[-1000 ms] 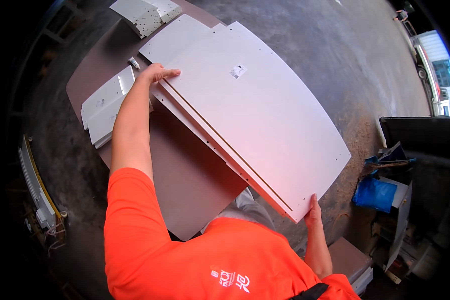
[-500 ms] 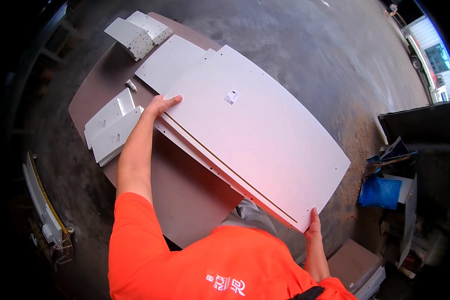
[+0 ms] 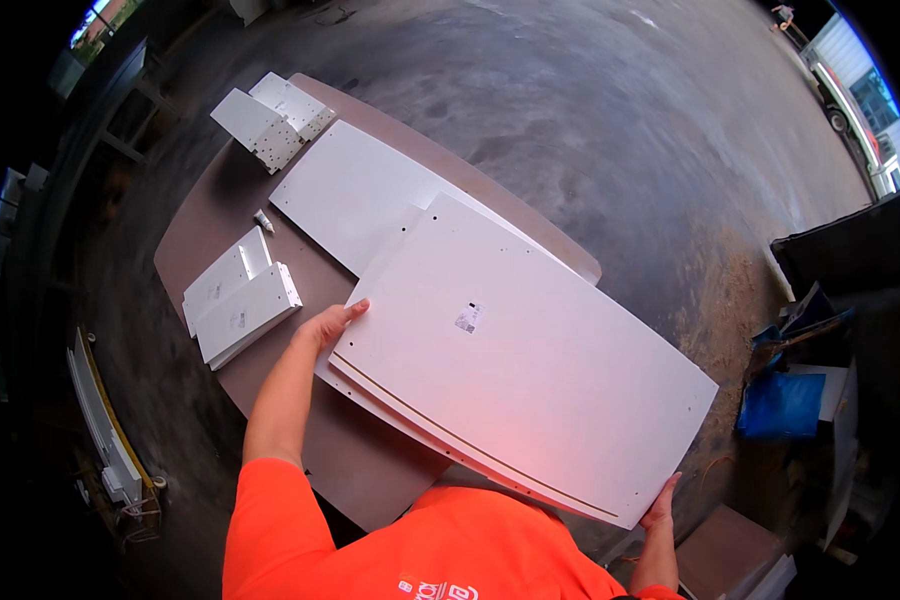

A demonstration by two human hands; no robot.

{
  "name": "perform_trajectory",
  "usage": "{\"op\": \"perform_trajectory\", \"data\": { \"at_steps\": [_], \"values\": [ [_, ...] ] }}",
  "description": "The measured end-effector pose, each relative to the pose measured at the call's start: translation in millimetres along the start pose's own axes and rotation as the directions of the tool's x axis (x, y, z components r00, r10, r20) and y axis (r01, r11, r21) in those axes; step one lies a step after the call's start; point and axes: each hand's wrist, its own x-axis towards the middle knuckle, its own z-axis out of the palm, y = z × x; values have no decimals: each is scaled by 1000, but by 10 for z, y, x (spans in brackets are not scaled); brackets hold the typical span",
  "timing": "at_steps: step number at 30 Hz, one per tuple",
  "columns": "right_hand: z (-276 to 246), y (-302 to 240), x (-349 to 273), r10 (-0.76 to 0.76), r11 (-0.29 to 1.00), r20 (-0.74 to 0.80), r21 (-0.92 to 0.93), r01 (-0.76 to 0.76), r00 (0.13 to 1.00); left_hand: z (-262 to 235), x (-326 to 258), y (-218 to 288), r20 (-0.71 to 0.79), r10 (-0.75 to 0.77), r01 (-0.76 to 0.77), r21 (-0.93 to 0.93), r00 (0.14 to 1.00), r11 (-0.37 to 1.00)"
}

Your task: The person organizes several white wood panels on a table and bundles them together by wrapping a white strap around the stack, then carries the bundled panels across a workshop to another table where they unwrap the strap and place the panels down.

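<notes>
My left hand [image 3: 332, 322] grips the left end of a large white panel [image 3: 540, 370], thumb on top and fingers underneath. My right hand [image 3: 662, 503] holds the panel's near right corner. The panel has a small printed label, small holes and a thin dark groove along its near edge. Along that edge, a second white panel [image 3: 410, 418] shows just beneath it; I cannot tell whether both are held. Another white panel [image 3: 345, 195] lies on the brown tabletop [image 3: 210, 200], partly covered by the held one.
On the table's left are shorter white boards [image 3: 240, 305], a small white tube [image 3: 263, 221] and stacked white pieces with holes [image 3: 275, 120]. A blue bag [image 3: 782, 404] lies among clutter at the right. Brown boards [image 3: 727, 550] stand at lower right, a long rail-like piece [image 3: 105, 425] at left.
The held panel has come nearer to my body and a little right, both hands moving with it. More of the white panel on the table now shows.
</notes>
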Motion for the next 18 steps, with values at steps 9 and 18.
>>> {"op": "perform_trajectory", "data": {
  "at_steps": [9, 18],
  "values": [
    [102, -960, 767, -21, 998, 169, 64, 10, 985, 291, 70, 486, 123, 28, -28, -6, 992, 1000],
    [168, -878, 678, 3, 1000, 146, -11, -1, 989, 104, -188, 239, 221, 61, -44, -81, 973, 996]
  ]
}}
